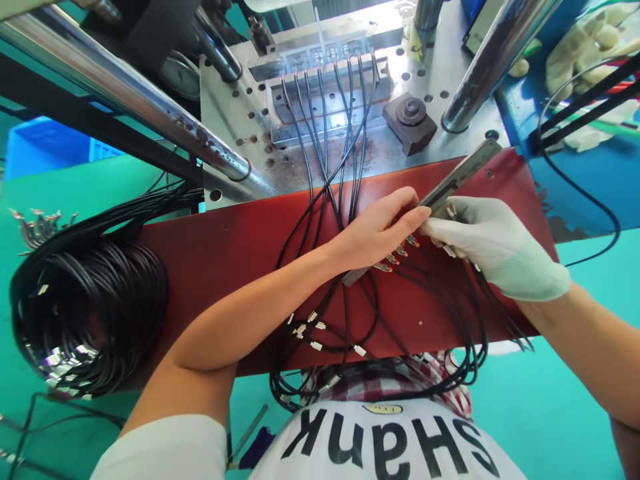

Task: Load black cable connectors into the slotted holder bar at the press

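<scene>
My bare left hand [383, 227] is closed on a long narrow metal bar [467, 175], which lies slantwise above the red board. Several small metal connectors [400, 251] with coppery tips stick out along the bar's near side, below my left fingers. In a white glove, my right hand [495, 247] pinches black cables with metal connector ends close to the bar; the fingers partly hide them. Black cables [473, 333] trail from there toward my lap. Farther back, several black cables [325, 110] run into a metal mould block [285, 123] on the press plate.
The red board [210, 267] spans the front of the press. A thick coil of black cable [95, 313] rests on its left end. Steel posts [480, 67] flank the plate, with a dark clamp block [410, 120] between them. Gloves [585, 53] lie at the far right.
</scene>
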### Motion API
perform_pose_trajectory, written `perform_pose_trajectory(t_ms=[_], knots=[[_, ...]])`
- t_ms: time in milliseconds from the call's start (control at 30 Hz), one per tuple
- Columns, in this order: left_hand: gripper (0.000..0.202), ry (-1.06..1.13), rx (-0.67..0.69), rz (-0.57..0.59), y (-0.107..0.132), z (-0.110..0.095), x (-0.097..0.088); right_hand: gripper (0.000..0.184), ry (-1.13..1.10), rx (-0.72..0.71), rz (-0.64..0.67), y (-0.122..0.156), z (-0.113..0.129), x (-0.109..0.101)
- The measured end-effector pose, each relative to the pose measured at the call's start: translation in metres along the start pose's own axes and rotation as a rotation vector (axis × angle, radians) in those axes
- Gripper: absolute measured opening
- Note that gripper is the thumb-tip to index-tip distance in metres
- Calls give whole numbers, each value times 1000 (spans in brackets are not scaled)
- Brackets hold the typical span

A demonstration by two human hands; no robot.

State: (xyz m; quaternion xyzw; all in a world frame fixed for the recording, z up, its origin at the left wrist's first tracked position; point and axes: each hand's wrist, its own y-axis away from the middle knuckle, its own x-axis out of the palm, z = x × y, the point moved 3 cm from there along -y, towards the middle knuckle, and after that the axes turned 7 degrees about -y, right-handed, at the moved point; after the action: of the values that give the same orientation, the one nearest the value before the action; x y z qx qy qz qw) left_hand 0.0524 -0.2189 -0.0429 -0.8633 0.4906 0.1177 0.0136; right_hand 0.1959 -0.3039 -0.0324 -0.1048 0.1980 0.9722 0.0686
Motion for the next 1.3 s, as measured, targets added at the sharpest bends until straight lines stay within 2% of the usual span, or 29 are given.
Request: perform_pose_trajectory(t_ms=[200,333,667,800,900,1033,1167,1300], knots=[[39,84,-64,-3,0,2,-1,41,20,-82,42,6,2,-2],[36,140,-109,20,1,3,-1,45,38,-61,31,12,5,-3],[37,122,-52,-10,0,3,-2,39,25,-28,-36,6,7,7],[37,100,-48,3,0,3,-1,41,151,-85,27,6,8,0],[35,117,-83,35,1,3,0,31,213,-111,31,12,3,-12],[33,148,-113,47,2,3,1,53,41,-38,26,23,-10,-26],[35,168,-127,44,2,4,1,51,-19,13,1,31,-16,-32],[39,207,-130,59,1,5,0,62,-3,55,118,33,-18,-28]])
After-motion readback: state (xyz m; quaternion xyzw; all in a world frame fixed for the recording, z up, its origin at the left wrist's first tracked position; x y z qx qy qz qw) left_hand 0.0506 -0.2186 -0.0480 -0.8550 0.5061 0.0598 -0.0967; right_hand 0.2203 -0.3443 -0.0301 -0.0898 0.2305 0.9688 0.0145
